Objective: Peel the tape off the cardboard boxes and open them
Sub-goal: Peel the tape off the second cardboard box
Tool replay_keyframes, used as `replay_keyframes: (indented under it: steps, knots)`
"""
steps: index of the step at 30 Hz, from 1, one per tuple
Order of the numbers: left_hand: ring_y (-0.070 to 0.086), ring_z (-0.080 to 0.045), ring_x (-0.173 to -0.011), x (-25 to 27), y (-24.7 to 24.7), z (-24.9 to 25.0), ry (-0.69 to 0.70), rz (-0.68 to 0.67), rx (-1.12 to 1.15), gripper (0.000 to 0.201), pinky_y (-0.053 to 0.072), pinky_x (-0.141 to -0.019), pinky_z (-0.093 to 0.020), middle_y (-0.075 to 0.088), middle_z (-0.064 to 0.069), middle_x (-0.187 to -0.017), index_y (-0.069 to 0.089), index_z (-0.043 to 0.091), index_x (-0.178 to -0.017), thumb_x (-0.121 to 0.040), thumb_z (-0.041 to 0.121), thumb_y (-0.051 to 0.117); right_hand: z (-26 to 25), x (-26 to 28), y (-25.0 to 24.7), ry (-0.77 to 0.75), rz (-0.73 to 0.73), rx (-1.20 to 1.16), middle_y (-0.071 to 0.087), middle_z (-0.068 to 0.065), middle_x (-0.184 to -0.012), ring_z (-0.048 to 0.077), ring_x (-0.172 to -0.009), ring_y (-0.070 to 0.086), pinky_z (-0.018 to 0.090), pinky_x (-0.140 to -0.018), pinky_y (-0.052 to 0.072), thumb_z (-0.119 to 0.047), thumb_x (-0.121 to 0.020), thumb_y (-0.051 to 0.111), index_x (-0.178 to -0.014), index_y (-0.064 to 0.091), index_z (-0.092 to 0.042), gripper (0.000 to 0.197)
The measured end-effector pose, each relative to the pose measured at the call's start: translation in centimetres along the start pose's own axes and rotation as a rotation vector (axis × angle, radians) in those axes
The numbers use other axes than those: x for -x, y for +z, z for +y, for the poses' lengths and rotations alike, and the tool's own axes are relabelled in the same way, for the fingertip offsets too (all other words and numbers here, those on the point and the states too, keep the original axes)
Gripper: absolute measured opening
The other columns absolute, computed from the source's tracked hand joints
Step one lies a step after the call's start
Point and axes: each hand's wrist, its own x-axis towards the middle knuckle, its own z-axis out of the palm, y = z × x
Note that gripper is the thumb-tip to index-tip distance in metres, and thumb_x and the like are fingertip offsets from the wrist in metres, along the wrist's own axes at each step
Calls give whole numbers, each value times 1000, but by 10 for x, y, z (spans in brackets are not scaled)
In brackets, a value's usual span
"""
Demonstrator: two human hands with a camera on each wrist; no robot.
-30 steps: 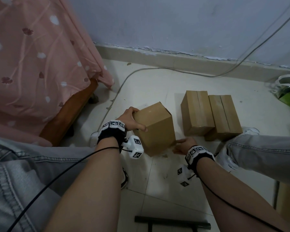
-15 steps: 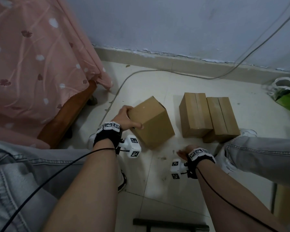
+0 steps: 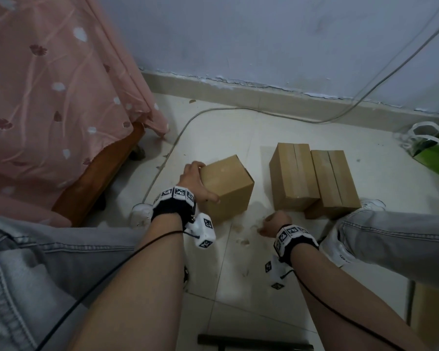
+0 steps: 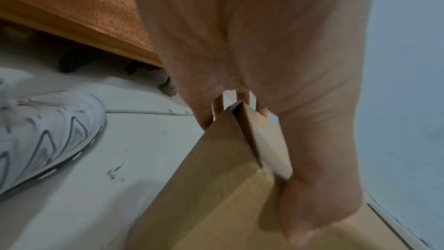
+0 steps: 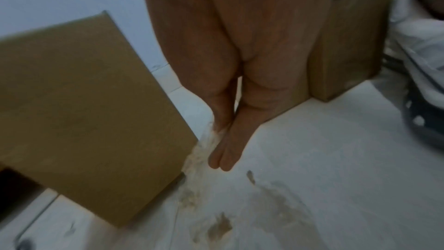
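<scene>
A plain brown cardboard box stands tilted on the tiled floor; in the left wrist view the box shows a flap edge gaping at the seam. My left hand grips its upper left corner, thumb on the near face and fingers behind. My right hand hovers low just right of the box, off it. The right wrist view shows thumb and fingertips pinched together, with a pale translucent strip that looks like tape running from them to the box. Two taped boxes lie side by side further right.
A bed with a pink cover and wooden frame fills the left. My knees and white shoes flank the boxes. A cable runs along the floor, a green bag sits far right, and a dark bar lies near me.
My right hand has let go of the box's lower right edge and pulled back toward me. The left hand has shifted the box away and to the left.
</scene>
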Motion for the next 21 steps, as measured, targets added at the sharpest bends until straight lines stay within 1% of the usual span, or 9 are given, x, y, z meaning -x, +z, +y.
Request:
replay_keyframes:
  steps: [1, 2, 5, 7, 10, 12, 14, 17, 21]
  knots:
    - [42, -29, -125, 1, 6, -2, -1, -10, -12, 106, 45, -100, -42, 33, -6, -135, 32, 20, -137, -52, 29, 94, -1, 2, 1, 14, -15, -75, 65, 10, -96, 33, -100, 68, 21, -69, 57, -3, -91, 63, -103, 66, 2, 13]
    - [42, -29, -125, 3, 10, -3, -2, -17, -20, 105, 45, -99, -41, 33, -5, -135, 32, 20, -137, -53, 29, 94, -1, 0, 3, 16, -12, -149, 67, 15, -95, 37, -86, 72, 32, -66, 61, 1, -89, 64, -94, 66, 4, 6]
    - [42, -29, -124, 2, 18, -5, 2, -28, -19, 103, 46, -97, -41, 33, -5, -133, 32, 21, -135, -53, 27, 93, 1, -1, 8, 17, 36, -185, 67, 26, -89, 37, -61, 71, 50, -59, 60, 1, -80, 75, -92, 59, 3, 21]
    - [41, -29, -123, 3, 22, -4, 13, -27, -14, 102, 46, -96, -41, 33, -4, -132, 32, 22, -134, -53, 27, 93, -2, -2, 9, -22, 82, -102, 65, 23, -88, 36, -62, 71, 49, -60, 61, -7, -81, 76, -87, 53, -2, 24]
    - [41, -29, -122, 2, 25, -5, 26, -18, -13, 102, 46, -92, -38, 33, -4, -131, 33, 23, -134, -51, 26, 93, -6, -3, 9, -96, 114, 78, 70, 15, -80, 28, -74, 70, 37, -76, 59, -24, -87, 73, -79, 68, 1, 26]
    - [40, -29, -122, 3, 25, -4, 28, -16, -10, 102, 46, -90, -37, 34, -3, -130, 33, 24, -133, -51, 25, 93, -6, -3, 9, -116, 105, 128, 65, 8, -72, 24, -75, 64, 26, -71, 50, -29, -88, 71, -72, 71, -3, 30]
    - [40, -29, -122, 3, 25, -4, 26, -17, -4, 102, 46, -89, -37, 33, -3, -130, 33, 24, -133, -51, 25, 93, -7, -5, 11, -112, 106, 149, 63, 10, -78, 26, -85, 66, 26, -69, 47, -26, -87, 71, -83, 74, -1, 26]
    - [39, -29, -123, 4, 24, -3, 24, -22, 0, 102, 46, -90, -37, 33, -4, -130, 32, 23, -134, -52, 24, 93, -9, -6, 9, -148, 88, 115, 71, 14, -105, 28, -100, 67, 25, -81, 54, -5, -88, 62, -97, 77, -9, 19]
    - [39, -29, -123, 5, 25, -3, 17, -23, 9, 101, 45, -88, -36, 33, -2, -128, 33, 25, -133, -52, 24, 93, -12, -6, 4, -180, 105, 100, 70, 14, -109, 25, -82, 70, 31, -71, 58, 4, -85, 64, -113, 68, -16, 35]
